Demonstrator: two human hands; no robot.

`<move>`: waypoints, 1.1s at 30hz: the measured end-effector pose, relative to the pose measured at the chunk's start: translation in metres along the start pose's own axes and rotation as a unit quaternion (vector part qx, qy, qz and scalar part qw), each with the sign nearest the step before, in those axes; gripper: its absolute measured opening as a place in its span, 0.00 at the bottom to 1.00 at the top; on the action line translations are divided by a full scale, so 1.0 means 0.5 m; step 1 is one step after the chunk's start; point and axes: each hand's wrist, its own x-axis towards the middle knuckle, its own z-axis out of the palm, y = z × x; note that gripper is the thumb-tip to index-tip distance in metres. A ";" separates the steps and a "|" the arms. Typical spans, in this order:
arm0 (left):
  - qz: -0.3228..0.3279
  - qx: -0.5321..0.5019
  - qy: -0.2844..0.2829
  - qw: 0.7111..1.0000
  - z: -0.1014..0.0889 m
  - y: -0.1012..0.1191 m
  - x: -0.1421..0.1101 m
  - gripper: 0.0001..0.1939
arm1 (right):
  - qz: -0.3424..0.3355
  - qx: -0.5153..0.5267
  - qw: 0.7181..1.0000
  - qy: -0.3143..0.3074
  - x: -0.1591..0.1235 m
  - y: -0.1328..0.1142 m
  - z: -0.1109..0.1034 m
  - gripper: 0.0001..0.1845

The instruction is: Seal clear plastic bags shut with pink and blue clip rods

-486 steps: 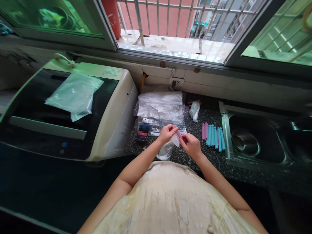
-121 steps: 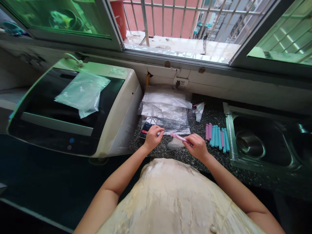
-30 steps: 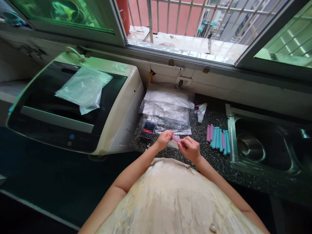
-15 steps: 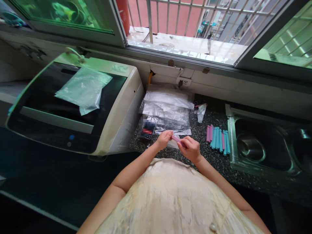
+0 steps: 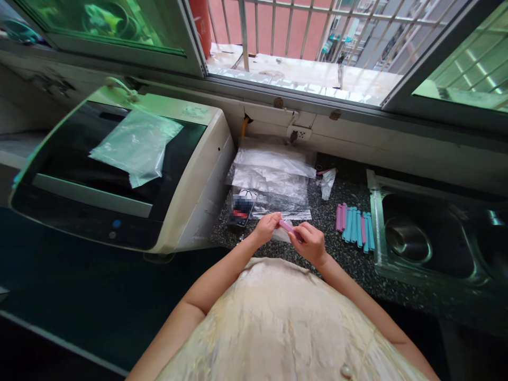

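Note:
Between my two hands is a pink bag sealing clip (image 5: 290,229), tilted down to the right above the counter's front edge. My left hand (image 5: 268,227) pinches its upper left end. Closed round its lower right end is my right hand (image 5: 310,242). A small piece of clear plastic (image 5: 281,234) shows under the clip; whether the clip grips it I cannot tell. Clear plastic bags (image 5: 273,177) lie overlapping just beyond my hands. To the right, several pink and blue sealing clips (image 5: 355,226) lie side by side on the speckled counter (image 5: 331,264).
A washing machine (image 5: 190,206) stands at left with a plastic bag (image 5: 138,143) on its lid. A phone (image 5: 241,207) lies by the bags. The steel sink (image 5: 379,254) holds a metal bowl (image 5: 408,239). A crumpled wrapper (image 5: 327,184) and a wall socket (image 5: 299,132) are behind.

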 end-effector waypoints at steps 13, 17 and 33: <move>-0.029 -0.068 0.005 0.997 0.005 -0.010 -0.002 0.26 | 0.006 0.004 1.000 -0.008 -0.003 -0.003 0.002 0.06; -0.024 -0.080 0.003 0.996 0.005 -0.012 -0.001 0.26 | 0.007 0.000 1.000 -0.008 -0.002 -0.003 0.002 0.06; -0.053 -0.116 0.006 0.992 0.008 -0.020 0.005 0.25 | 0.005 0.015 1.000 -0.016 -0.002 0.000 0.001 0.06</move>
